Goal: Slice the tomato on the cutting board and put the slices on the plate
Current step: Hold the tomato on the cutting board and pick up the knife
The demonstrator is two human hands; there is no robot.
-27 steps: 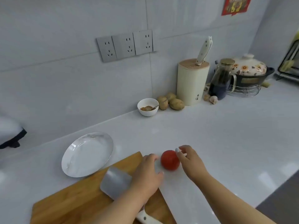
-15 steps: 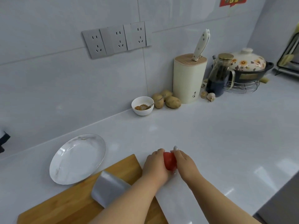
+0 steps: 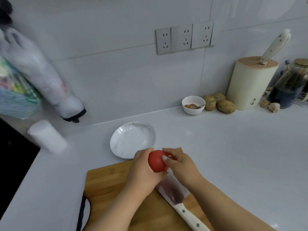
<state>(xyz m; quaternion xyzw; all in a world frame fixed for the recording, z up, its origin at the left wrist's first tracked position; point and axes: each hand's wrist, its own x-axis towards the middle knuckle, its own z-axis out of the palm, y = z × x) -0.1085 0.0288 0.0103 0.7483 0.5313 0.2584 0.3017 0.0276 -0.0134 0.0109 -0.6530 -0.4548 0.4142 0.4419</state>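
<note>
Tomato: round, smooth, red whole tomato [image 3: 157, 161], held between both hands above the far edge of the board; uncut, skin unbroken on the visible side.
Left hand: left hand [image 3: 143, 170] cupped around the near-left side of the tomato, fingers curled under and behind, gripping the fruit.
Right hand: right hand [image 3: 179, 164] closed lightly on the tomato's right side, fingertips [image 3: 165, 157] pressed to the skin; shares the hold, carries no knife.
Cutting board: rectangular light-brown wooden cutting board [image 3: 110, 184], flat on the white counter [image 3: 233, 155], bare of slices.
Knife: broad steel cleaver with a cream riveted handle [image 3: 176, 195], lying flat on the board beneath the right forearm, untouched; blade toward the tomato, handle toward the wearer.
Plate: shallow, round, white marbled plate [image 3: 131, 139], just beyond the board's far edge, holding nothing.
Progress: judged early; tomato fetched to the board area but not seen set down, no cut made, no slice moved. Left to do: resting the fruit on the wood, taking up the cleaver, slicing, transferring slices to the plate.
Orientation: nearly spherical outline, so no clear long axis; stem end not visible, hidden by the fingers or turned away; pointing direction cannot be told.
</note>
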